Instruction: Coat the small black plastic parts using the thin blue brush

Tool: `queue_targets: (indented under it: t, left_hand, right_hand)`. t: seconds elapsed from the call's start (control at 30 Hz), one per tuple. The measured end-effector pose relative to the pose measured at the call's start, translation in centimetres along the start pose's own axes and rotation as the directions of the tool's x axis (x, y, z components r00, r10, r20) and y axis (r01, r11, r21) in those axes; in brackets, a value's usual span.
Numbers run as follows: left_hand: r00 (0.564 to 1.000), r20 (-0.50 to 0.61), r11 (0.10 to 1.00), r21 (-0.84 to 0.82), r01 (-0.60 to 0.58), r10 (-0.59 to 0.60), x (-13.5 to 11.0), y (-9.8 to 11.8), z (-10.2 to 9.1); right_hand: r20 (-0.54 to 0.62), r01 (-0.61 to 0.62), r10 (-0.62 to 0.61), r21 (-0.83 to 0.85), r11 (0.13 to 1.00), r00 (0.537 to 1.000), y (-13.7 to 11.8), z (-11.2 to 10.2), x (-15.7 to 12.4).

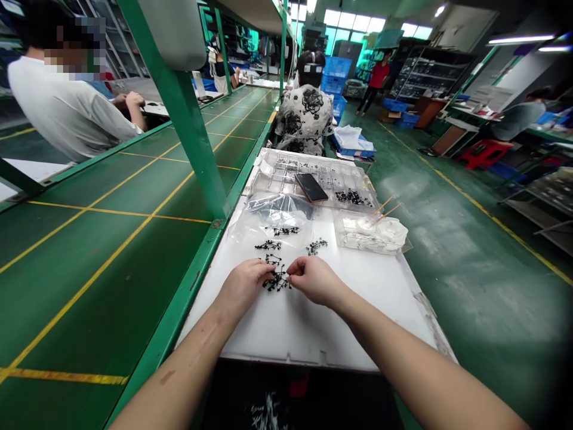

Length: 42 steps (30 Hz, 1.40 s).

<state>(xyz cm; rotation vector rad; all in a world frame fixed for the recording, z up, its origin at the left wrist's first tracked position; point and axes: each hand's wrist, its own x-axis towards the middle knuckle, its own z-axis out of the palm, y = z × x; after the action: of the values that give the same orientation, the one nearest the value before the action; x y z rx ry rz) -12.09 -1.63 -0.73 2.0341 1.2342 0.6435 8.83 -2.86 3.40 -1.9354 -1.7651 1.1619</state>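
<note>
Right between the two hands, a tangled clump of small black plastic parts (pixel 276 279) sits on a white plastic work board (pixel 322 331), left of the board's middle. Its long way runs from far left to near right, with spiky bits poking out all over and no single direction to it. The left hand (pixel 244 286) curls in from the left, the right hand (pixel 316 280) from the right, both held narrow with their fingertips at the clump, and whether either has a piece pinched, I can't tell from here.

Just beyond lie smaller black clusters (pixel 286 231), beside a crumpled clear plastic bag (pixel 273 214). Further up sit a compartment tray (pixel 286 176) and a phone (pixel 311 187) lying on it. To the right, a clear plastic box (pixel 364 234) holds wooden sticks. There's open white board on the near side and to the right, while the green bench rail (pixel 192 286) runs close along the left edge.
</note>
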Motion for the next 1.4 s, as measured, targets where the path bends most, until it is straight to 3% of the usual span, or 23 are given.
queue_targets:
  t: [0.13, 0.23, 0.33, 0.4, 0.5, 0.57, 0.77, 0.97, 1.27, 1.4]
  left_hand:
    - [0.996, -0.058, 0.982, -0.179, 0.062, -0.073, -0.1, 0.1, -0.4]
    - [0.977, -0.098, 0.916, -0.376, 0.138, -0.188, -0.7, 1.1, -0.5]
    - [0.955, -0.075, 0.780, -0.597, 0.188, -0.288, -1.9, 3.1, -0.6]
    - [0.952, -0.045, 0.678, -0.712, 0.182, -0.303, -2.7, 4.8, -0.5]
    - [0.958, -0.014, 0.539, -0.829, 0.149, -0.287, -3.7, 7.3, -0.1]
    - [0.963, 0.003, 0.453, -0.882, 0.129, -0.268, -4.0, 8.4, 0.5]
    - [0.980, 0.122, 0.282, -0.945, 0.163, -0.159, -4.1, 10.0, 2.5]
    - [0.975, 0.216, 0.276, -0.935, 0.223, -0.056, -3.7, 10.2, 3.5]
    - [0.931, 0.351, 0.188, -0.912, 0.364, -0.101, -3.5, 9.7, 4.0]
    - [0.913, 0.400, 0.188, -0.894, 0.407, -0.075, -3.3, 9.9, 4.1]
  right_hand:
    - [-0.010, -0.001, 0.001, -0.027, 1.000, 1.000, -0.5, 0.1, 0.5]
    - [-0.055, 0.012, -0.014, -0.034, 0.999, 0.998, -1.2, -0.7, -0.6]
    - [-0.081, 0.079, -0.079, -0.005, 0.997, 0.994, -2.4, -2.0, -3.4]
    - [-0.104, 0.186, -0.184, 0.013, 0.982, 0.977, -3.1, -2.5, -5.6]
    - [-0.183, 0.381, -0.371, 0.024, 0.924, 0.910, -3.5, -2.9, -8.4]
    - [-0.228, 0.438, -0.421, 0.031, 0.898, 0.878, -3.2, -3.1, -9.5]
    - [-0.221, 0.471, -0.457, 0.010, 0.882, 0.861, -1.8, -4.1, -10.1]
    - [-0.088, 0.483, -0.491, -0.099, 0.870, 0.867, -1.5, -5.5, -9.6]
    - [-0.120, 0.431, -0.432, -0.039, 0.902, 0.894, 0.1, -7.0, -10.9]
    - [-0.066, 0.522, -0.522, -0.024, 0.853, 0.850, 0.6, -7.7, -11.4]
